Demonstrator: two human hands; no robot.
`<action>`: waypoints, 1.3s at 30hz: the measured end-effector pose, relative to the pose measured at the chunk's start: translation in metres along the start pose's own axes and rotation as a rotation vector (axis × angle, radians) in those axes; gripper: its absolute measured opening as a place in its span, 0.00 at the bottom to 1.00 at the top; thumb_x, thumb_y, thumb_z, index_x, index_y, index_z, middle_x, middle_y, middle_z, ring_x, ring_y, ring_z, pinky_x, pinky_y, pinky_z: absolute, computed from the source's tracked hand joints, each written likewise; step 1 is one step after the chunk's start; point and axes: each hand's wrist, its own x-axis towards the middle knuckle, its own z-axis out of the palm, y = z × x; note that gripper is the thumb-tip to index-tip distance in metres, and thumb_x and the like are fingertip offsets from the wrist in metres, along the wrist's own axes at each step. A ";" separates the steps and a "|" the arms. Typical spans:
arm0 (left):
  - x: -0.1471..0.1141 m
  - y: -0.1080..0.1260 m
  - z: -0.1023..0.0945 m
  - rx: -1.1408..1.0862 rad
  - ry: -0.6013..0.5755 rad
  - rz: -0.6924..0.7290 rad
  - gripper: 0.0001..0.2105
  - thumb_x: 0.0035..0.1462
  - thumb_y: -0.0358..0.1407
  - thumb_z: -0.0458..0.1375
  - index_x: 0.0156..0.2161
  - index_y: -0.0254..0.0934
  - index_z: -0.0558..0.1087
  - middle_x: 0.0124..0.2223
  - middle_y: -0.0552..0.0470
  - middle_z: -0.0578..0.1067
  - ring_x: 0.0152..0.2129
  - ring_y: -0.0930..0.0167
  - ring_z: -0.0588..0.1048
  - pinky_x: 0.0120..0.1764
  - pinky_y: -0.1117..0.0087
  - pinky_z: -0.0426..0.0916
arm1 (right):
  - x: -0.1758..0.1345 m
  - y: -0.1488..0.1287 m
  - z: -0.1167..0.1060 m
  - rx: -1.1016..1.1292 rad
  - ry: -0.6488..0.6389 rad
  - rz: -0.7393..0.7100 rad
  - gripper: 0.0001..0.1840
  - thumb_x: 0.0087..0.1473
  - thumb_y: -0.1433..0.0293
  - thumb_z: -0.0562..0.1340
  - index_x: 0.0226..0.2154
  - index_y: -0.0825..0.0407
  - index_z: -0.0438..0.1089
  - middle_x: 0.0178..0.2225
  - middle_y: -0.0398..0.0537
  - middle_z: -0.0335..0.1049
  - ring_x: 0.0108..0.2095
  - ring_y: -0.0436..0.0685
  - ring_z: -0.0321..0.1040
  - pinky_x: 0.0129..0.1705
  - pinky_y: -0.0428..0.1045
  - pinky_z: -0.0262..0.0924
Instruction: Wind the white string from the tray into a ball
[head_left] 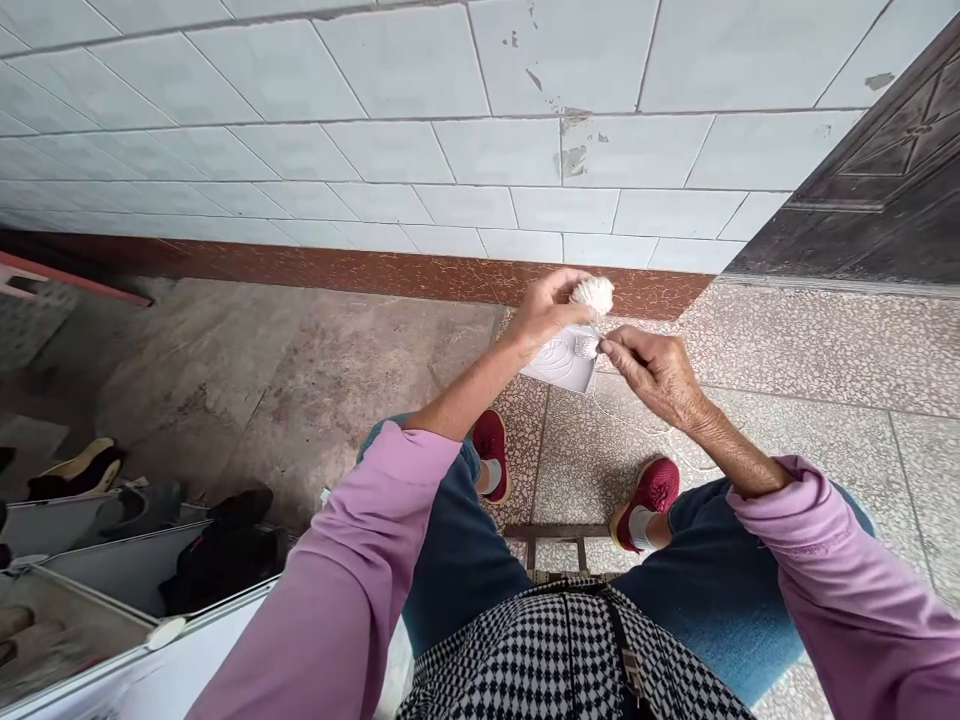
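My left hand [551, 312] is closed around a ball of white yarn [592, 296], its fingers behind it and its thumb below. Just to the right and lower, my right hand [654, 375] pinches a strand of white yarn between thumb and fingertips. A small white textured piece [586, 346] shows beside those fingertips; whether it hangs or lies in the box I cannot tell. Under the hands, a shallow white box [559, 372] rests on the floor with loose white strands in it. A thin thread trails from there across the floor towards the right shoe.
A tiled wall [397, 150] with a brown skirting stands ahead, and a dark door [885, 200] is at right. Red shoes [657, 488] flank a low wooden frame [556, 533]. At lower left is an open rack [150, 640] holding dark shoes.
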 end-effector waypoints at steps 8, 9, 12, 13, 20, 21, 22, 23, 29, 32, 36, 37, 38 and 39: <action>-0.023 0.005 0.024 -0.076 -0.400 -0.096 0.24 0.40 0.34 0.77 0.46 0.37 0.78 0.41 0.51 0.82 0.37 0.70 0.79 0.44 0.66 0.73 | 0.012 0.036 -0.034 0.086 0.199 0.087 0.36 0.67 0.38 0.64 0.23 0.48 0.59 0.22 0.39 0.55 0.25 0.50 0.49 0.28 0.51 0.47; -0.023 0.008 0.025 -0.129 -0.378 -0.096 0.25 0.40 0.35 0.78 0.45 0.37 0.77 0.41 0.51 0.81 0.36 0.70 0.79 0.44 0.66 0.74 | 0.012 0.037 -0.033 0.103 0.171 0.115 0.36 0.67 0.38 0.63 0.23 0.48 0.60 0.22 0.39 0.55 0.25 0.50 0.49 0.29 0.51 0.48; -0.019 0.014 0.022 -0.230 -0.223 -0.083 0.27 0.39 0.38 0.78 0.44 0.38 0.74 0.41 0.52 0.80 0.39 0.69 0.79 0.46 0.65 0.74 | 0.007 0.034 -0.024 0.102 0.069 0.142 0.34 0.68 0.39 0.62 0.24 0.47 0.62 0.22 0.40 0.57 0.25 0.52 0.51 0.30 0.51 0.49; -0.017 0.015 0.021 -0.242 -0.163 -0.080 0.27 0.39 0.38 0.78 0.45 0.39 0.73 0.42 0.52 0.80 0.40 0.69 0.79 0.47 0.64 0.74 | 0.005 0.031 -0.020 0.092 0.029 0.131 0.33 0.68 0.39 0.62 0.26 0.47 0.64 0.22 0.40 0.58 0.25 0.52 0.53 0.30 0.52 0.49; -0.008 -0.005 0.020 0.042 0.071 0.028 0.27 0.36 0.33 0.77 0.41 0.39 0.70 0.40 0.52 0.77 0.39 0.68 0.76 0.44 0.65 0.71 | 0.002 0.007 -0.007 0.105 -0.178 0.045 0.30 0.71 0.43 0.60 0.27 0.48 0.68 0.23 0.41 0.61 0.25 0.52 0.56 0.31 0.52 0.52; -0.008 -0.007 0.021 0.071 0.056 0.050 0.27 0.35 0.32 0.77 0.42 0.39 0.70 0.40 0.52 0.77 0.38 0.68 0.76 0.44 0.65 0.71 | 0.004 0.006 -0.012 0.130 -0.159 0.041 0.31 0.70 0.42 0.61 0.27 0.48 0.68 0.23 0.41 0.61 0.25 0.52 0.56 0.31 0.52 0.52; -0.009 -0.008 0.022 0.077 0.022 0.063 0.27 0.36 0.33 0.77 0.43 0.39 0.71 0.41 0.52 0.78 0.38 0.69 0.76 0.44 0.65 0.70 | 0.007 0.005 -0.017 0.150 -0.120 0.044 0.32 0.69 0.40 0.62 0.27 0.47 0.68 0.23 0.41 0.60 0.25 0.52 0.55 0.31 0.52 0.52; -0.010 -0.009 0.023 0.064 -0.029 0.063 0.27 0.38 0.34 0.77 0.44 0.39 0.72 0.43 0.51 0.78 0.38 0.69 0.76 0.43 0.65 0.70 | 0.009 0.006 -0.023 0.163 -0.066 0.051 0.33 0.67 0.39 0.63 0.26 0.47 0.67 0.23 0.41 0.59 0.25 0.52 0.53 0.30 0.52 0.51; -0.020 0.001 0.027 -0.117 -0.372 -0.126 0.23 0.43 0.37 0.76 0.46 0.39 0.77 0.39 0.53 0.79 0.35 0.71 0.77 0.44 0.65 0.71 | 0.015 0.015 -0.047 0.194 0.097 0.142 0.40 0.54 0.30 0.69 0.22 0.46 0.59 0.21 0.39 0.51 0.24 0.51 0.44 0.26 0.51 0.43; -0.024 0.007 0.030 -0.184 -0.391 -0.195 0.22 0.42 0.39 0.76 0.42 0.39 0.76 0.37 0.54 0.78 0.33 0.72 0.76 0.41 0.66 0.72 | 0.013 0.021 -0.043 0.229 0.108 0.175 0.38 0.56 0.33 0.69 0.23 0.46 0.60 0.21 0.39 0.50 0.24 0.52 0.44 0.26 0.51 0.43; -0.024 0.014 0.030 -0.285 -0.283 -0.192 0.26 0.39 0.39 0.76 0.45 0.40 0.73 0.40 0.53 0.78 0.36 0.70 0.78 0.43 0.65 0.74 | 0.012 0.030 -0.031 0.229 0.136 0.146 0.34 0.62 0.37 0.67 0.25 0.46 0.61 0.22 0.39 0.52 0.25 0.52 0.46 0.28 0.52 0.46; -0.022 0.015 0.029 -0.301 -0.237 -0.177 0.27 0.39 0.39 0.75 0.45 0.40 0.72 0.42 0.53 0.78 0.38 0.69 0.78 0.44 0.64 0.75 | 0.011 0.031 -0.027 0.203 0.130 0.129 0.33 0.63 0.38 0.66 0.25 0.46 0.61 0.23 0.40 0.53 0.25 0.52 0.47 0.29 0.52 0.47; -0.020 0.016 0.028 -0.303 -0.182 -0.157 0.27 0.39 0.39 0.74 0.46 0.41 0.71 0.43 0.52 0.78 0.40 0.68 0.79 0.46 0.63 0.75 | 0.010 0.031 -0.022 0.168 0.115 0.112 0.33 0.65 0.39 0.65 0.25 0.46 0.61 0.23 0.40 0.54 0.25 0.52 0.48 0.29 0.52 0.48; -0.018 0.016 0.026 -0.291 -0.121 -0.133 0.27 0.40 0.39 0.73 0.46 0.41 0.70 0.43 0.52 0.78 0.41 0.68 0.78 0.47 0.62 0.75 | 0.009 0.030 -0.017 0.129 0.087 0.098 0.32 0.66 0.40 0.65 0.25 0.46 0.61 0.23 0.40 0.56 0.25 0.53 0.50 0.30 0.52 0.49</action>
